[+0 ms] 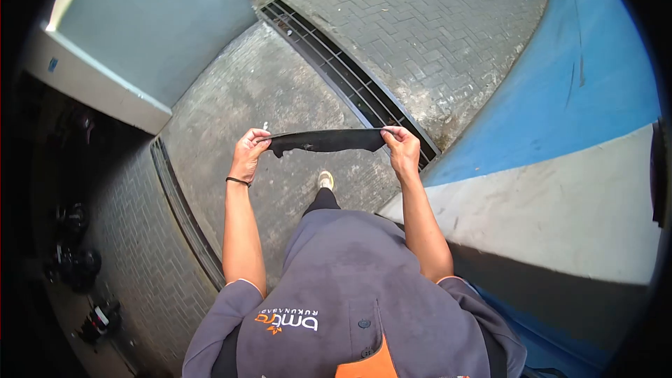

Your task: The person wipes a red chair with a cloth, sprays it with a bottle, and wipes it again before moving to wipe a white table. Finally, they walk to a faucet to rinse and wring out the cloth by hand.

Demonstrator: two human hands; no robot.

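A long, dark strip of thin, flexible-looking material is stretched level in front of me. Its upper edge is nearly straight, and the lower edge is uneven with notches. My left hand pinches one end between thumb and fingers; a thin black band circles that wrist. The other end sits in the pinch of my right hand. What the strip belongs to cannot be made out. Below it, one light-coloured shoe stands on the concrete.
A metal drain grate crosses the ground ahead, with brick paving beyond. A blue and white wall runs along my right. At left stand a grey wall, a second, narrow drain and dark motorbikes in shadow.
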